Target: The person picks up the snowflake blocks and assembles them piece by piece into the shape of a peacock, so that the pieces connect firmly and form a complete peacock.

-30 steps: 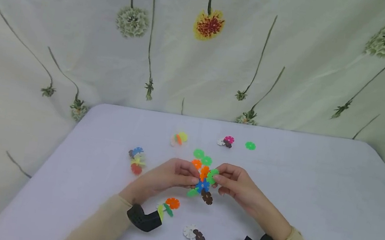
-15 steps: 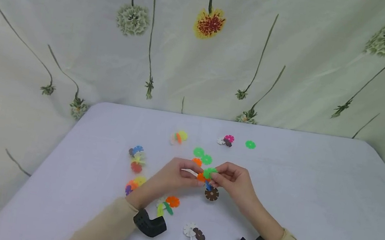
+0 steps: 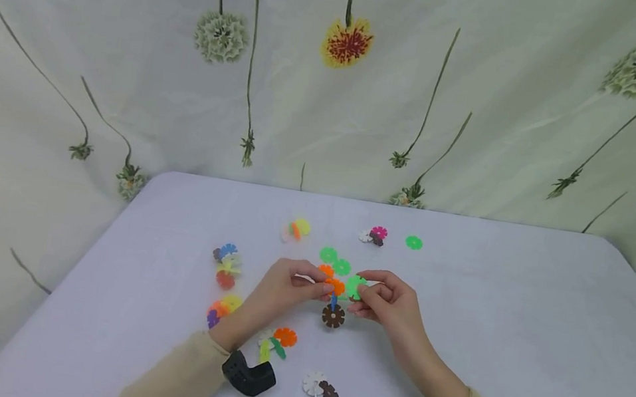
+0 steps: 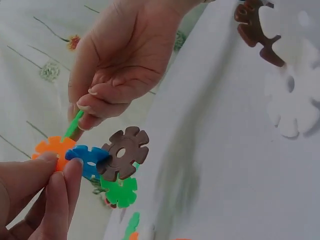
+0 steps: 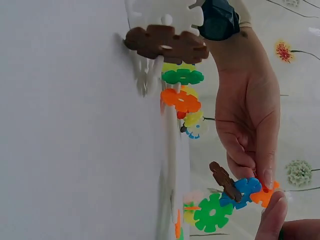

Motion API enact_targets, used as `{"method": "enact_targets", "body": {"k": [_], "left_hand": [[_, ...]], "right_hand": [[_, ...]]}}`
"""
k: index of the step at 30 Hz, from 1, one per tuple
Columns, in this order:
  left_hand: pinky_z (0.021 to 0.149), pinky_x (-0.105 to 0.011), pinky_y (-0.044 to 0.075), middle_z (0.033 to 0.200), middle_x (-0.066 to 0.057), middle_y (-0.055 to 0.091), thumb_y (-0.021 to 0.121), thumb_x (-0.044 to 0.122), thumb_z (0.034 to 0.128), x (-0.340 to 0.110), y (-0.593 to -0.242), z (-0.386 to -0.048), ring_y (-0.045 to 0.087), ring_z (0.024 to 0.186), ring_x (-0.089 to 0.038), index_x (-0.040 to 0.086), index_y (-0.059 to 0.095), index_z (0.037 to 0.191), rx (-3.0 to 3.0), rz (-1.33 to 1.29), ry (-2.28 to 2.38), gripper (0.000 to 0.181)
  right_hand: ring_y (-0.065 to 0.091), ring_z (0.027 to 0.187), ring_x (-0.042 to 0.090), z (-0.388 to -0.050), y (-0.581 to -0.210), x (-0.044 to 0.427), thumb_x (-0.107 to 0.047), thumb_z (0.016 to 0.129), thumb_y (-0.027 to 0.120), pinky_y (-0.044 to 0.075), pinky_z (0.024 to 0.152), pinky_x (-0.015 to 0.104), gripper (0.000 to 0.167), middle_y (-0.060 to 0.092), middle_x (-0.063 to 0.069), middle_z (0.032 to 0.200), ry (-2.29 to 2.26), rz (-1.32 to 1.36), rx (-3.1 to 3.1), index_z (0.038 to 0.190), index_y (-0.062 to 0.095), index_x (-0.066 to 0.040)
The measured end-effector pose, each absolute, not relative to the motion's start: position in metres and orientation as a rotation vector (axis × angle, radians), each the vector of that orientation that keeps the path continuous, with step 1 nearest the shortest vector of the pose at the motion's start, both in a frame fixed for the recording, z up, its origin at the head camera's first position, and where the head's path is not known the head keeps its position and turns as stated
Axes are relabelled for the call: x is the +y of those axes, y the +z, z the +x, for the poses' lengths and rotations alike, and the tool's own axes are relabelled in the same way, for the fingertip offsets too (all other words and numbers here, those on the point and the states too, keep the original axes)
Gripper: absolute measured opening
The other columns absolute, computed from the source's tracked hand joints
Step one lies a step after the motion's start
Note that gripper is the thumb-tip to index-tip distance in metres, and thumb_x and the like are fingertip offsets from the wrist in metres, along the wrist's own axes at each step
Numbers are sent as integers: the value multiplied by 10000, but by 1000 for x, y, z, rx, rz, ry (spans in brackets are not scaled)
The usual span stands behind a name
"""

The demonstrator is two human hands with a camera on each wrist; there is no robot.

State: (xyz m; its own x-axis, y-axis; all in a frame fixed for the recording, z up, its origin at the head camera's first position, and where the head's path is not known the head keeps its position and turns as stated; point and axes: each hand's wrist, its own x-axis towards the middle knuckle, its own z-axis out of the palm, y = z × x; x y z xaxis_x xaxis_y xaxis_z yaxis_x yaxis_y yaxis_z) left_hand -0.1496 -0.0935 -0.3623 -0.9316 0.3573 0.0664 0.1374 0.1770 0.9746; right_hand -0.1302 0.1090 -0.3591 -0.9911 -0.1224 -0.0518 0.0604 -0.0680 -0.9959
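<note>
My left hand (image 3: 288, 288) pinches an orange notched disc (image 4: 54, 146) between thumb and fingers. A blue disc (image 4: 82, 156) is joined to the orange one, and a brown disc (image 4: 131, 145) is slotted onto the blue. Beside them in the right wrist view is a green disc (image 5: 212, 212), which seems to hang from the blue one. My right hand (image 3: 395, 302) pinches another green disc (image 3: 354, 287), close to the orange disc; in the left wrist view it shows edge-on. Whether those two discs touch, I cannot tell.
Small clusters of coloured notched discs lie on the white table (image 3: 521, 306): left (image 3: 227, 267), front left (image 3: 284, 337), and a white disc (image 3: 313, 384) with a brown one in front. Loose green discs (image 3: 329, 254) lie behind the hands. A flowered cloth (image 3: 490, 80) hangs behind.
The held cluster has turned, so the brown disc now faces the head camera below the orange. My right hand's green disc has shifted slightly right, off the orange disc it overlapped.
</note>
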Motion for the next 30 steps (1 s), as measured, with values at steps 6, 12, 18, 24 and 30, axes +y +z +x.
{"method": "enact_targets", "body": {"k": [6, 12, 18, 24, 30], "left_hand": [[723, -275, 534, 827, -63, 667, 713, 63, 821, -91, -362, -147, 679, 733, -175, -20, 700, 899, 2372, 555, 1814, 114], [667, -252, 538, 782, -23, 645, 714, 28, 813, -87, -363, -145, 667, 702, -113, -3, 706, 848, 2509, 671, 1754, 48], [615, -246, 533, 735, 15, 643, 740, 48, 788, -83, -362, -140, 649, 658, -65, 22, 721, 827, 2637, 660, 1719, 51], [593, -226, 525, 708, 24, 636, 754, 39, 769, -79, -362, -136, 625, 629, -53, 16, 728, 795, 2748, 748, 1733, 44], [600, -219, 527, 725, -3, 646, 751, 30, 769, -79, -359, -140, 636, 632, -68, 3, 720, 809, 2763, 807, 1711, 57]], "right_hand": [[650, 639, 180, -127, -362, 103, 1, 901, 582, 545, 657, 276, 222, 636, 122, 715, -2242, 2, 2042, 1113, 559, 64], [661, 631, 186, -124, -363, 98, -3, 920, 558, 544, 639, 265, 195, 656, 149, 752, -2269, 40, 2009, 1100, 521, 63], [651, 615, 174, -119, -365, 91, 26, 927, 523, 544, 629, 260, 179, 647, 143, 725, -2327, 75, 1980, 1101, 508, 66], [636, 590, 145, -115, -365, 86, 48, 922, 515, 539, 624, 249, 177, 641, 110, 693, -2397, 127, 1915, 1098, 507, 60], [648, 614, 166, -119, -363, 92, 18, 934, 521, 547, 645, 281, 218, 654, 142, 738, -2328, 27, 1959, 1146, 498, 65]]}}
